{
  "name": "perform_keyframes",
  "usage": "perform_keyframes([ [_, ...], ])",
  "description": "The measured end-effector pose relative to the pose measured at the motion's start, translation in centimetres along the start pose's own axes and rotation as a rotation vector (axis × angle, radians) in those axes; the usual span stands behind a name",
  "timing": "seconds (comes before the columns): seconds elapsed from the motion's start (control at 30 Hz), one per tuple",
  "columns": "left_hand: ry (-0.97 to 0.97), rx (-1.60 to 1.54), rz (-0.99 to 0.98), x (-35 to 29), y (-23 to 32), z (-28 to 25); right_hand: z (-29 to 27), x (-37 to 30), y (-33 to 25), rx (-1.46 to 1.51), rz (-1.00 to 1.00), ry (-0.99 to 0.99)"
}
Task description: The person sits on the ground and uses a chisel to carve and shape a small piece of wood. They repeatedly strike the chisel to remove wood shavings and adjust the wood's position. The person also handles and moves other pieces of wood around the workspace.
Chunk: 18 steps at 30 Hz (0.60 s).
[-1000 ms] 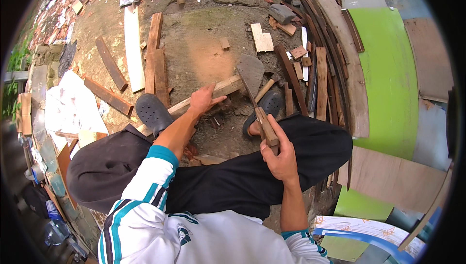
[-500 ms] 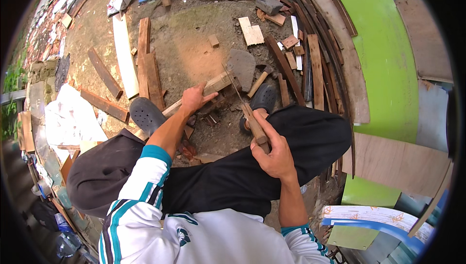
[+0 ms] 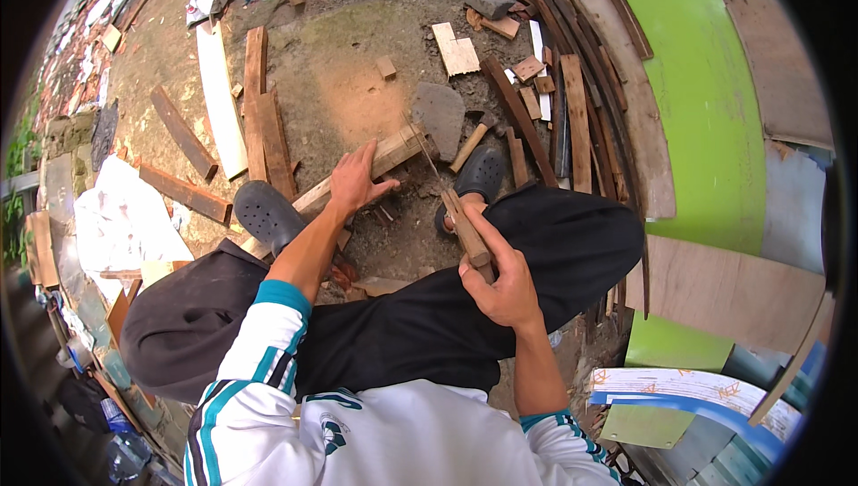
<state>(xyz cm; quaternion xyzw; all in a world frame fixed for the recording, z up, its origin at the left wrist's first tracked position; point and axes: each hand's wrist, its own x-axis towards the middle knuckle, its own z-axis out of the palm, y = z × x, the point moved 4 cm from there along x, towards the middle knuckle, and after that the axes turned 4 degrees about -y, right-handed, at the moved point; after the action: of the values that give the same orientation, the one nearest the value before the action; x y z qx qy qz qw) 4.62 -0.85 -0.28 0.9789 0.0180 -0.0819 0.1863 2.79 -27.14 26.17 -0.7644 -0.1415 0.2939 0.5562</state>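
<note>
A squared wooden beam (image 3: 393, 153) runs slantwise between my feet, its far end near a flat grey stone (image 3: 438, 118). My left hand (image 3: 356, 184) lies across the beam, fingers stretched over the top and thumb apart on the near side. In my right hand (image 3: 505, 287) is the wooden handle of a handsaw (image 3: 466, 234). Its thin blade slants up and left to the beam's far end and crosses there; how deep it sits in the wood I cannot tell. Reddish sawdust (image 3: 362, 101) is spread on the ground beyond.
A hammer (image 3: 469, 144) lies by my right shoe (image 3: 483, 173). Long dark strips and planks (image 3: 576, 119) are stacked along the right, beside a green panel (image 3: 706, 110). Loose boards (image 3: 223, 101) and a white cloth or sack (image 3: 125, 218) lie to the left. A small wood block (image 3: 386, 67) sits near the sawdust.
My left hand has turned on the beam, its fingers now pointing farther away from me. The saw stays at the beam's end with little visible movement. The whole view has shifted slightly.
</note>
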Motion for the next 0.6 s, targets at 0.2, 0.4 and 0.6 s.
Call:
perform_keyframes([
  [0.2, -0.026, 0.172, 0.022, -2.5, 1.2, 1.3, -0.3, 0.4, 1.1, 0.051, -0.004, 0.029],
  [0.4, -0.072, 0.129, -0.041, -1.8, 1.6, 1.4, -0.7, 0.2, 2.2, 0.061, -0.019, 0.041],
  [0.6, -0.155, 0.115, -0.011, -0.8, 0.9, 0.1, -0.6, -1.2, 0.9, 0.041, 0.023, -0.024],
])
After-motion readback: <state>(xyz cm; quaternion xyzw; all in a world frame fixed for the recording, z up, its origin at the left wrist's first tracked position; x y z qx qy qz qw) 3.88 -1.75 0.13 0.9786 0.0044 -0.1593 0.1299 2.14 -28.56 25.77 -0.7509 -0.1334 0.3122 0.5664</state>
